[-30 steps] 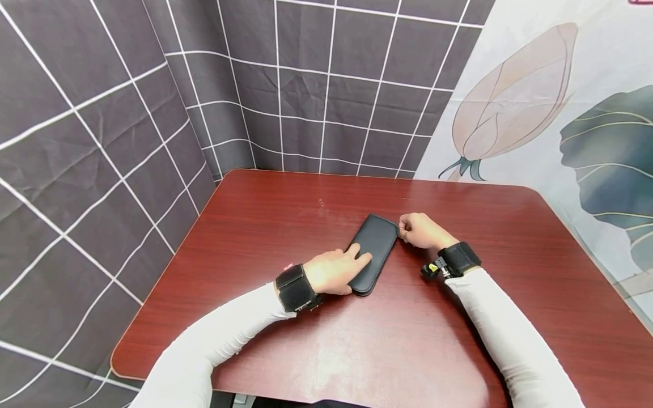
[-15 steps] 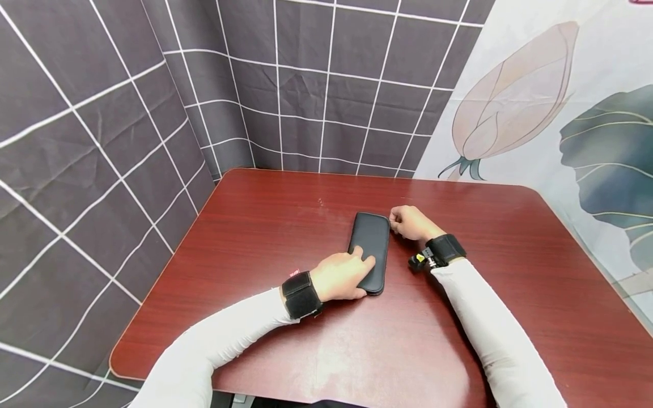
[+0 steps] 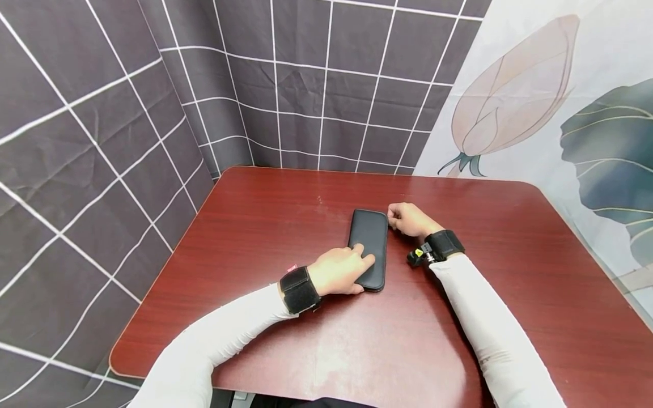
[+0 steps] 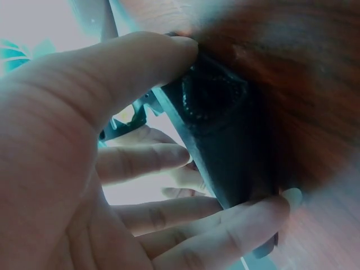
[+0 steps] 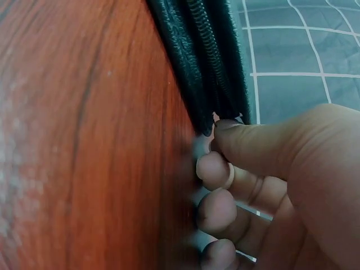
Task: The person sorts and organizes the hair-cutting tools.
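Note:
A black zip case (image 3: 371,228), long with rounded corners, lies on the table. My left hand (image 3: 339,272) grips its near end, two fingertips on the top face and the thumb at the near edge. In the left wrist view the thumb and fingers reach round the case (image 4: 225,149). At the far right corner is my right hand (image 3: 412,219), its fingers curled. The right wrist view shows its thumb and index finger pinching the zip pull (image 5: 215,118), mostly hidden by them. Zip teeth (image 5: 203,28) run along the case's edge beyond it.
The reddish-brown wooden table (image 3: 275,215) has a rounded far edge. Behind it hangs a dark grey cloth (image 3: 301,90) with white grid lines. A white cloth (image 3: 530,164) printed with a lotus bud hangs at the right.
The case has turned counterclockwise, so its far end now points more straight away from me. My right hand moved left and slightly farther with that end. The left hand kept its grip.

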The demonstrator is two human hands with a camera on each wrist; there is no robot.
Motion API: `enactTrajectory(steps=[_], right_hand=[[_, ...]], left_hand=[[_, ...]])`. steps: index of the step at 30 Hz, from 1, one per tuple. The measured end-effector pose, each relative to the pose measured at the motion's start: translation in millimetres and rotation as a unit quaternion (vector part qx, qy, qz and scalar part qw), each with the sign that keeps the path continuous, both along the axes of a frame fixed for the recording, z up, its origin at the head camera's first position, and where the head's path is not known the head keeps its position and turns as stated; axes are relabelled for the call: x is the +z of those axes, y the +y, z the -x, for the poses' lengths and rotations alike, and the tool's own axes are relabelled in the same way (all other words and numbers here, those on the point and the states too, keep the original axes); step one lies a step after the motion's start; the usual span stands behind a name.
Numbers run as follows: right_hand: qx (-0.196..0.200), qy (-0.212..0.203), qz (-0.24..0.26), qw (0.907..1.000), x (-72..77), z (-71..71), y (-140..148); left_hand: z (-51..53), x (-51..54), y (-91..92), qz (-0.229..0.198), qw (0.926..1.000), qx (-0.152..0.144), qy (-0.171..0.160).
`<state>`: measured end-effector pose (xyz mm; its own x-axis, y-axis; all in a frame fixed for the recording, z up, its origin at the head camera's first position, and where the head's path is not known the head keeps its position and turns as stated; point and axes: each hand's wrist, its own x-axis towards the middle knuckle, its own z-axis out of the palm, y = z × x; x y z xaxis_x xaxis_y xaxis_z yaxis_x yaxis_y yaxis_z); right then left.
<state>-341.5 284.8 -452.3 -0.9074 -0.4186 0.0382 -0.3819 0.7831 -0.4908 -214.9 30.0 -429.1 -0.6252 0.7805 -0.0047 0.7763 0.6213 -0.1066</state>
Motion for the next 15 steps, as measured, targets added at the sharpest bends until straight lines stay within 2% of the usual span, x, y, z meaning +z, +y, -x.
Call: enactTrajectory(steps=[4, 15], right_hand=[[0.007, 0.012, -0.010, 0.9999, 0.9, 0.6, 0.1], [0.011, 0.011, -0.013, 0.9998, 1.2, -2.2, 2.4]], left_hand=[[1.1, 0.3, 0.3, 0.000, 1.0000, 0.001, -0.005], [1.3, 0.0, 0.5, 0.006, 0.9999, -0.003, -0.007]])
